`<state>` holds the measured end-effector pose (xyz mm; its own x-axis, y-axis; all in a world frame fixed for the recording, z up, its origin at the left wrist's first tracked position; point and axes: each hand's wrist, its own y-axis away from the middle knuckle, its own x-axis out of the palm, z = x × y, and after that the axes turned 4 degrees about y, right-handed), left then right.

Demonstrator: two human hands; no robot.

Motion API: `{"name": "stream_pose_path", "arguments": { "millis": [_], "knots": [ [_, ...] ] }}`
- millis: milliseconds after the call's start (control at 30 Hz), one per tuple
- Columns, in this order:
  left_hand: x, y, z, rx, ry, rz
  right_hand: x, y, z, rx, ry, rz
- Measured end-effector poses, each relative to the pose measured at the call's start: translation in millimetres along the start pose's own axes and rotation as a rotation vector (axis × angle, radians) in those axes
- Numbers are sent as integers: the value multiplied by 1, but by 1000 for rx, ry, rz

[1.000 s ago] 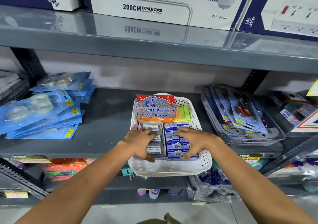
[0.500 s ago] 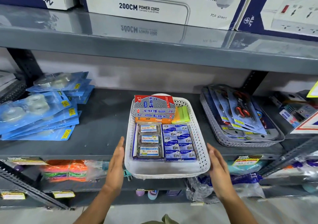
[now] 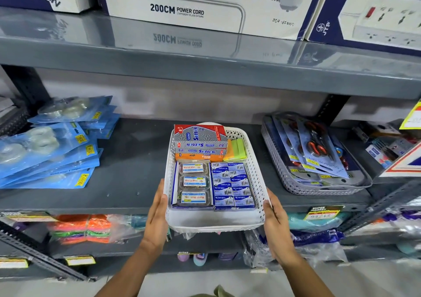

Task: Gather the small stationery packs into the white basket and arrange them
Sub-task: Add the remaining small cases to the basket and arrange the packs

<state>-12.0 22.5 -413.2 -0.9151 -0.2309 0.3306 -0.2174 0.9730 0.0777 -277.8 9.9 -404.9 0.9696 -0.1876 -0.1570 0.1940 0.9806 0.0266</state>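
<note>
The white basket (image 3: 215, 222) sits on the grey shelf, its front end hanging over the shelf edge. Inside it, three clear clip packs (image 3: 193, 182) lie in a column on the left and several small blue staple boxes (image 3: 232, 186) lie in two columns on the right. Behind them are stacked Softek boxes (image 3: 199, 141) and green and orange sticky notes (image 3: 235, 152). My left hand (image 3: 158, 212) presses flat against the basket's left wall. My right hand (image 3: 274, 219) presses against its right wall. Both hands hold the basket between them.
Blue tape blister packs (image 3: 52, 150) are piled on the shelf at left. A grey basket of scissor packs (image 3: 319, 189) stands at right. Power cord boxes (image 3: 200, 2) fill the shelf above. Bagged goods sit on the shelf below.
Both hands left the packs inside the basket, moved out to its sides, and now press against its walls. The packs lie in neat columns.
</note>
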Motion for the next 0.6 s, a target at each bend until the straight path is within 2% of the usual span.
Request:
{"name": "stream_pose_path", "arguments": {
  "millis": [333,600],
  "knots": [
    [6,-50,-12,50,-146,-21,18,-52,10,0,33,-11],
    [1,-83,-9,41,-212,57,28,-78,14,44,23,-31]
  ]
}}
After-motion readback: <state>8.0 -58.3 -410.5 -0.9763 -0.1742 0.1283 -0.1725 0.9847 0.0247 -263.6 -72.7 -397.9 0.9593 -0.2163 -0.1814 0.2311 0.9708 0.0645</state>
